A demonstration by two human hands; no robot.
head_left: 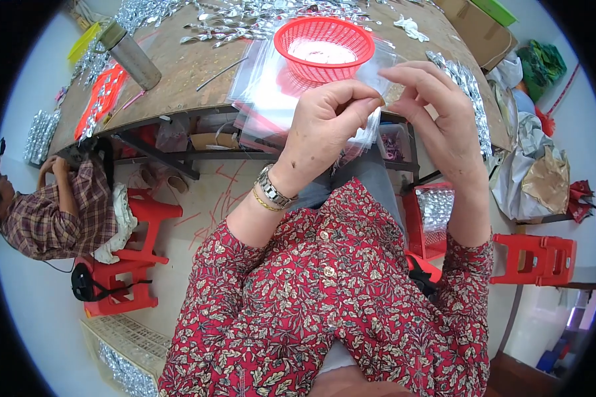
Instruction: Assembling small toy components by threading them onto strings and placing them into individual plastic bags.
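Above the table's front edge, my left hand (324, 129) is closed in a pinch, thumb pressed to forefinger. Whatever lies between those fingertips is too small to make out. My right hand (440, 109) is raised just beside it, fingers curved and apart from the thumb, with nothing visible in it. Behind and below both hands lies a stack of clear plastic bags (248, 89), overhanging the edge. On the stack stands a red mesh basket (324, 53) with small pale and red bits in its bottom.
Twisted silver foil strips (258, 16) cover the far tabletop. A metal flask (131, 56) and a thin grey rod (222, 74) lie to the left. Another person (63, 212) sits at left near red stools (146, 221). A red stool (533, 258) and wrapped bundles (530, 169) are at right.
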